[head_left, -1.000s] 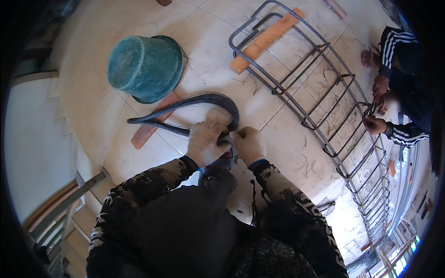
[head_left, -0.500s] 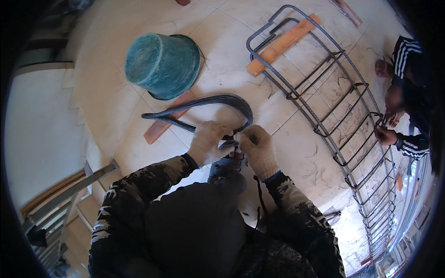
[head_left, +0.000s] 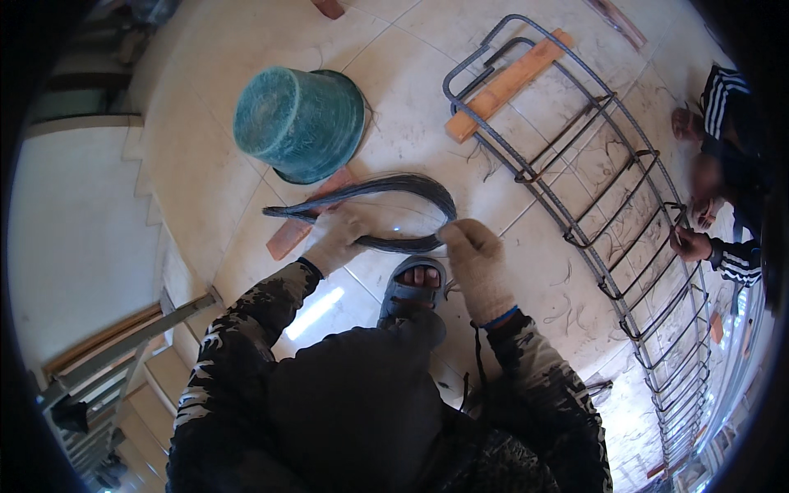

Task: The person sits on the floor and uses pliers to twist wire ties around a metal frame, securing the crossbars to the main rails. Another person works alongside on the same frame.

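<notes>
Head view: tiled floor (head_left: pixel 526 283), railing (head_left: pixel 168 330) — one bucket (head_left: pixel 304 123), one rebar cage (head_left: pixel 549 199), one wire bundle (head_left: pixel 419 182); left hand (head_left: pixel 335 240) grips it — right hand (head_left: pixel 478 264) closed, contents unclear.

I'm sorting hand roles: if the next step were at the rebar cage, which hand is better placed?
Probably the right hand: at the rounded end of the looped wire bundle, it is nearer the rebar cage. The left hand is farther off, at the bundle's lower strand.

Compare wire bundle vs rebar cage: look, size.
The wire bundle is fine strands bent into a teardrop loop; the rebar cage is thick bars joined into a long, ladder-like frame. The rebar cage is far larger than the wire bundle. Both are dark and metallic-looking.
</notes>
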`<state>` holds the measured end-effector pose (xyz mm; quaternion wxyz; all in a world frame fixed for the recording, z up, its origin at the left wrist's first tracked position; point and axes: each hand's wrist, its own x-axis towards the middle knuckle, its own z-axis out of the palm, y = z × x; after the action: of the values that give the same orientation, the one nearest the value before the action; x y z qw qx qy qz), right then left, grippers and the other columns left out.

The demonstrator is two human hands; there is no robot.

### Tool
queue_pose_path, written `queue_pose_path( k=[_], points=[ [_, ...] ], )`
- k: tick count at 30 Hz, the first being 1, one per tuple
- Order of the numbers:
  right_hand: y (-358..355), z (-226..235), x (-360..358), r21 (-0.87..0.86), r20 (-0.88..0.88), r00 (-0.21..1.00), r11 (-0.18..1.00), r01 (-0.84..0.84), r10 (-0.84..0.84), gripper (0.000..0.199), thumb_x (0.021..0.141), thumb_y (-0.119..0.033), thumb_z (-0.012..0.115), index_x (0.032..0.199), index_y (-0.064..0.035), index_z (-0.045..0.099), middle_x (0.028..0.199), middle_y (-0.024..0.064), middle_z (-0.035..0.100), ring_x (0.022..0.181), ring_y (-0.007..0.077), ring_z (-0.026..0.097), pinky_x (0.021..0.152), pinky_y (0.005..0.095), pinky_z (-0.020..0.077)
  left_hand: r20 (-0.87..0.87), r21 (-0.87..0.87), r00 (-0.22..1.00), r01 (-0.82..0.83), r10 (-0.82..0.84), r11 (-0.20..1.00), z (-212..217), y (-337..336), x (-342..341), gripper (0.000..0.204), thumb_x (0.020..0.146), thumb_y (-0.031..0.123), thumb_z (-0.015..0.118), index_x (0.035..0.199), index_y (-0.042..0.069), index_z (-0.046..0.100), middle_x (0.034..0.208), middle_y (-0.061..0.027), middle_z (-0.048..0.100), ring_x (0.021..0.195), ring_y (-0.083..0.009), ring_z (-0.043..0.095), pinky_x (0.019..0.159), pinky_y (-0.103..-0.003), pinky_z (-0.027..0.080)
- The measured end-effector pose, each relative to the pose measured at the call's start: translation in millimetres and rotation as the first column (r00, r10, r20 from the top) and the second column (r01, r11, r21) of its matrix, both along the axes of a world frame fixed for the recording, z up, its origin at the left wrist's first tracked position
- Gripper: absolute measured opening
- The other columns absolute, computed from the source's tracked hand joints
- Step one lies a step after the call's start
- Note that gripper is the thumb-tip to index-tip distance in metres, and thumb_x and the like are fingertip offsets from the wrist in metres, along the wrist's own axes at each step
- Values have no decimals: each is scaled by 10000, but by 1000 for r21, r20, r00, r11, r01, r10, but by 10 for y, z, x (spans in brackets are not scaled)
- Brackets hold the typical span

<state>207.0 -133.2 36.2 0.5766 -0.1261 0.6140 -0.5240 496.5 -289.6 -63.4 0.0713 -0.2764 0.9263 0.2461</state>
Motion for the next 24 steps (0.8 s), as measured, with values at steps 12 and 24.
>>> queue_pose_path(
  k=[12, 24],
  points=[
    [1543, 1542, -2123, 227, -145, 989, 973, 30, 4, 152, 1012, -124, 649, 953, 13, 680, 642, -67, 445, 521, 35, 373, 469, 233, 264, -139, -169, 989, -68, 45, 983, 24, -97, 143, 283, 776, 216, 841, 1039, 150, 761, 1006, -97, 706, 1066, -380, 628, 954, -487, 461],
    [3493, 1265, -2045, -57, -173, 879, 896, 441, -444, 373, 1056, -382, 682, 1031, -11, 647, 661, -66, 404, 525, 44, 327, 474, 245, 241, -4, -620, 888, -363, 461, 695, 556, -142, 57, 425, 870, 161, 817, 1232, -21, 689, 1167, -193, 693, 1072, -408, 663, 963, -451, 528]
  ],
)
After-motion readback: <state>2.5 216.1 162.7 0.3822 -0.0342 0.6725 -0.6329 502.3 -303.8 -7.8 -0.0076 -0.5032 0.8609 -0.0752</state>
